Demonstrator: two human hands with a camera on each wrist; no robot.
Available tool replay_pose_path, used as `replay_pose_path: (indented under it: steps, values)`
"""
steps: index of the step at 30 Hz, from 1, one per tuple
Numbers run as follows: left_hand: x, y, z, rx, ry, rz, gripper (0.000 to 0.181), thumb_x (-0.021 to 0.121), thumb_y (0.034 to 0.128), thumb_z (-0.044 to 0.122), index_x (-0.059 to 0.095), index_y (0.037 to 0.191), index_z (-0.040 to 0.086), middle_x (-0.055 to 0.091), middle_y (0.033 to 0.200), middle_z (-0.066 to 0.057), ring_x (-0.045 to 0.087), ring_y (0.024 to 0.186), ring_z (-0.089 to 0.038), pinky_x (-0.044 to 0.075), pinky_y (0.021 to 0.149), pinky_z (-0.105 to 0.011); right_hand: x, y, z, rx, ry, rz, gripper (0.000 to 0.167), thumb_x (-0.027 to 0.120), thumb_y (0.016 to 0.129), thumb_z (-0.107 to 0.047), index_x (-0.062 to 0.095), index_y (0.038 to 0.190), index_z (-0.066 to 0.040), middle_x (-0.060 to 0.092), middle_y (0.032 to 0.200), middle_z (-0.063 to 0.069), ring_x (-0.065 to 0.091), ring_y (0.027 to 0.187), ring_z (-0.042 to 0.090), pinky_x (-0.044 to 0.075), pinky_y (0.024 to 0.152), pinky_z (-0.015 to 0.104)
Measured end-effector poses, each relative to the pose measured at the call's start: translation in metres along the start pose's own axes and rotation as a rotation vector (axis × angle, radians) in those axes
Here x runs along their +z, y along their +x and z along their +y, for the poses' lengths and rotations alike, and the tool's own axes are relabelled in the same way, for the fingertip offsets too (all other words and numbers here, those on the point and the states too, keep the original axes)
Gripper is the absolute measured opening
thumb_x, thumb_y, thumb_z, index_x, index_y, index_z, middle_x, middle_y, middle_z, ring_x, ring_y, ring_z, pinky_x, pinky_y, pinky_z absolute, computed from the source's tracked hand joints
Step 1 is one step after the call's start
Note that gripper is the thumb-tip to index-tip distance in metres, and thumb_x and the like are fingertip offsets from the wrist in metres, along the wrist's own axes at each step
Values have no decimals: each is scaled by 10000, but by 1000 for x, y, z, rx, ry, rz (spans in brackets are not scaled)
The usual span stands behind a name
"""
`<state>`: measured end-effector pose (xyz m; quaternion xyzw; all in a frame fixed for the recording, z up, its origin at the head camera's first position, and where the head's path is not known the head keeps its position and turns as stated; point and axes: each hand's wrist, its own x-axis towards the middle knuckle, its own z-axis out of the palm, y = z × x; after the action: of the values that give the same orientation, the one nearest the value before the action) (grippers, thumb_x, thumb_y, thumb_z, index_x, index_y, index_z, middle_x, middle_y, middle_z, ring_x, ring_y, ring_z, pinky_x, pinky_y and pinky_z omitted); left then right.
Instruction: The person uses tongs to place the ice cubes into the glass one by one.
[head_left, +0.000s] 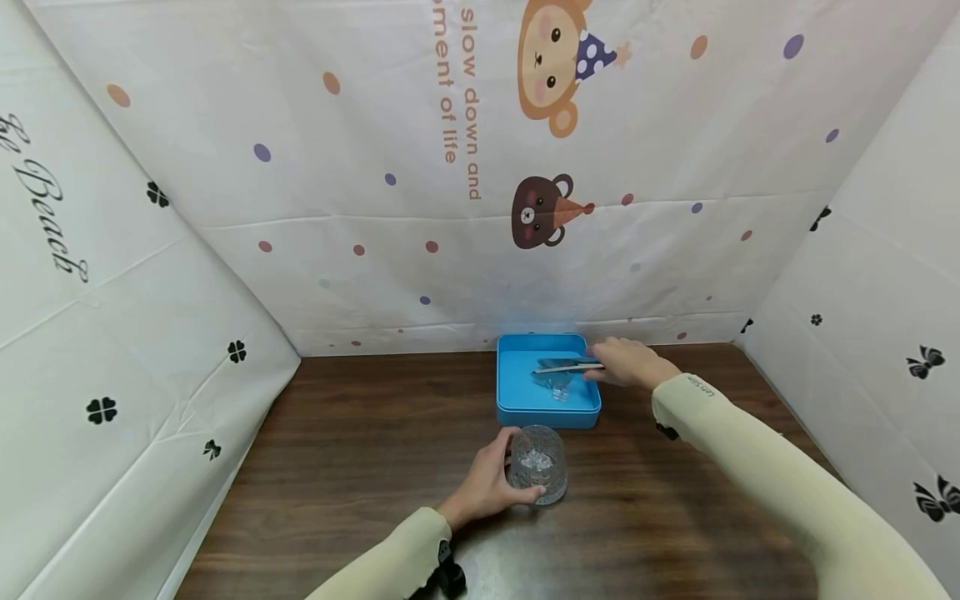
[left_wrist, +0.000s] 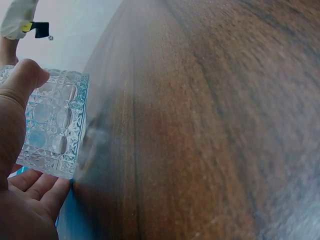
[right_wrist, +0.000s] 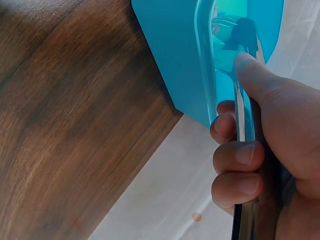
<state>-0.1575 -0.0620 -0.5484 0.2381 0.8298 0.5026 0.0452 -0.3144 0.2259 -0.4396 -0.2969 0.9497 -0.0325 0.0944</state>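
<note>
My left hand (head_left: 486, 482) holds a clear patterned drinking glass (head_left: 542, 479) that stands upright on the table. Thumb and fingers lie on opposite sides of the glass, as the left wrist view also shows. Clear pieces or cut patterns glint inside it; I cannot tell which. Behind the glass sits a shallow blue box (head_left: 547, 419). My right hand (head_left: 632, 364) grips a pair of metal tongs (head_left: 570, 367) over the box's right wall, with their ends inside. Clear ice-like pieces (head_left: 560, 391) lie close to the tong ends; whether any is pinched is unclear.
The brown wood-grain table (head_left: 360, 442) stretches to both sides. A white printed cloth (head_left: 420, 167) rises right behind the box, and further white cloths (head_left: 150, 400) stand to the left and right.
</note>
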Motion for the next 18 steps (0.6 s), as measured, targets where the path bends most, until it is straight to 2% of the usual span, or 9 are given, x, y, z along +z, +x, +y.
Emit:
replay_pose_path:
  steps: [6, 18]
  values:
    - [0, 0, 0, -9, 4, -3, 810, 859, 819, 410, 421, 1443, 137, 582, 1343, -54, 593, 1208, -161, 537, 982, -350, 1, 1, -1, -10, 3, 11, 479, 688, 1004, -289, 634, 1328, 60, 690, 1204, 236, 683, 1049, 382, 572, 876, 527]
    - [0, 0, 1, -11, 1, -6, 806, 859, 819, 408, 420, 1440, 142, 578, 1351, -56, 590, 1216, -167, 533, 990, -359, 5, 4, 2, -49, 0, 21, 319, 681, 1008, -219, 694, 1234, 5, 691, 988, 90, 644, 839, 226, 574, 755, 441]
